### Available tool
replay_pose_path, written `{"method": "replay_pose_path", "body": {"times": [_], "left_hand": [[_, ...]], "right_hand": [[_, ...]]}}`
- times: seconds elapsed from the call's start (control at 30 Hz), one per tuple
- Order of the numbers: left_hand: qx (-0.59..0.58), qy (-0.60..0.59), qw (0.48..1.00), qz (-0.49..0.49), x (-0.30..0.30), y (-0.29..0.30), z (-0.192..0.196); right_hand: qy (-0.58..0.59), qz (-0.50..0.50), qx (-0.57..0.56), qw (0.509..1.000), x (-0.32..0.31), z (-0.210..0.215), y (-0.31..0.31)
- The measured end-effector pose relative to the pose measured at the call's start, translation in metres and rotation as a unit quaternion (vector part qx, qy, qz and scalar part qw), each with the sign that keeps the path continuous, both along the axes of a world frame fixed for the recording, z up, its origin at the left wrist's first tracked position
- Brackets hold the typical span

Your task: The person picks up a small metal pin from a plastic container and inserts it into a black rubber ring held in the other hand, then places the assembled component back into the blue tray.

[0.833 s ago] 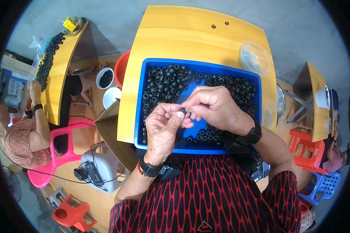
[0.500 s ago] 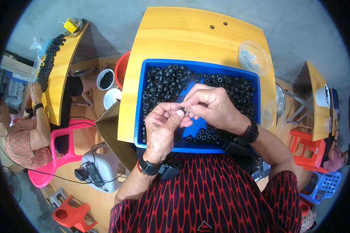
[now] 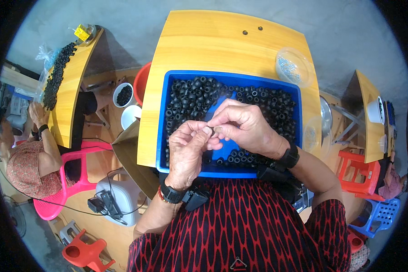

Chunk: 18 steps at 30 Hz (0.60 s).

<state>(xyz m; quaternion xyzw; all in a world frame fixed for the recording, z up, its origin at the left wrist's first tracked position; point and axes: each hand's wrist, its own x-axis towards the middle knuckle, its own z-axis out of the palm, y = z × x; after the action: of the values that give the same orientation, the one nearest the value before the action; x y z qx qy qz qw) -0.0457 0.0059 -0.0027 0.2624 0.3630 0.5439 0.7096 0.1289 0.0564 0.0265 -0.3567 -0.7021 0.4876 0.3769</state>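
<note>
Counter (image 3: 204, 45): before you | tray (image 3: 231, 174): on its near half | parts (image 3: 192, 97): in tray | one part (image 3: 211, 131): between your left hand (image 3: 188, 147) and right hand (image 3: 251, 126), above tray | tub (image 3: 306, 68): right, just beyond tray | two loose pieces (image 3: 245, 32): near far edge | bucket (image 3: 142, 84): left of counter

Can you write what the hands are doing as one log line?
left hand: pinching small dark part | right hand: up against it | below: blue tray, black ring-shaped parts
</note>
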Motion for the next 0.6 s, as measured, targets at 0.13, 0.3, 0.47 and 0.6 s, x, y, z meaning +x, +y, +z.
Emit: {"method": "replay_pose_path", "body": {"times": [0.13, 0.3, 0.47, 0.6], "left_hand": [[-0.011, 0.004, 1.000, -0.008, -0.001, 0.000, 0.001], [-0.014, 0.003, 1.000, -0.007, 0.000, 0.000, 0.002], [-0.020, 0.003, 1.000, -0.018, 0.000, 0.001, 0.003], [-0.029, -0.024, 0.999, -0.033, -0.002, 0.001, 0.003]], "right_hand": [[-0.016, 0.006, 0.016, 1.000, 0.000, 0.000, -0.001], [0.035, -0.013, -0.048, 0.998, -0.001, -0.005, -0.003], [0.071, -0.019, -0.075, 0.995, 0.000, -0.009, -0.005], [0.067, -0.012, -0.091, 0.994, 0.000, -0.012, -0.006]]}}
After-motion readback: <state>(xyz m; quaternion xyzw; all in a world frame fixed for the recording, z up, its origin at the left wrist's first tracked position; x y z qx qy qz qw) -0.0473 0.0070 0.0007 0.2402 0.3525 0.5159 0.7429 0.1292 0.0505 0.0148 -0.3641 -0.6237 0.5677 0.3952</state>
